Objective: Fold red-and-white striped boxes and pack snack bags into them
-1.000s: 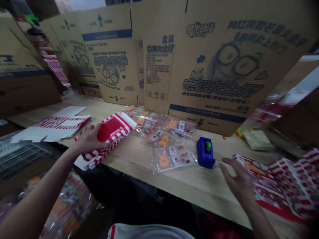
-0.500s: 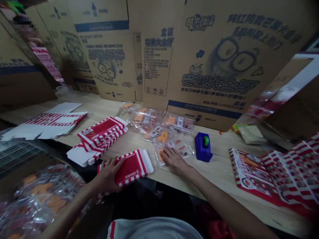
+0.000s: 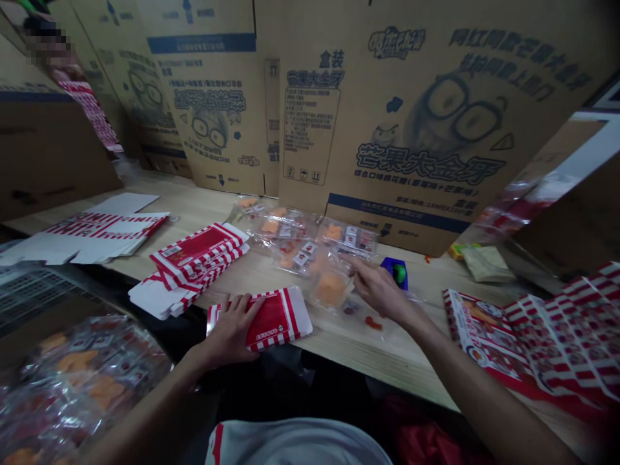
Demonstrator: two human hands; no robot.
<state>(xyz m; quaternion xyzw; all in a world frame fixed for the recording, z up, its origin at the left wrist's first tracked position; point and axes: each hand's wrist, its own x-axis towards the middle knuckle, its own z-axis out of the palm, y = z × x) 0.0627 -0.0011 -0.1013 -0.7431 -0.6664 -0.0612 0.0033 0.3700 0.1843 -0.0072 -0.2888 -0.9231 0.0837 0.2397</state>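
My left hand grips the near left part of a flat red-and-white striped carton at the table's front edge. Its fingers lie across the top of the carton. My right hand pinches the upper corner of a clear plastic packet with an orange piece inside. That packet is tilted up and slightly blurred. Just beneath my right hand, another clear packet with a reddish-brown piece lies on the wood. More clear packets lie in a loose group behind. My right hand partly hides the blue tape dispenser.
Striped folded cartons are stacked left, with white printed cartons beyond. A container of bagged packets is low left. Large cardboard boxes wall the back. An opened striped box lies right. Another person's arm shows upper left.
My right hand has moved up and right, lifting one edge of a clear packet off the table. My left hand and the striped carton have shifted slightly right.
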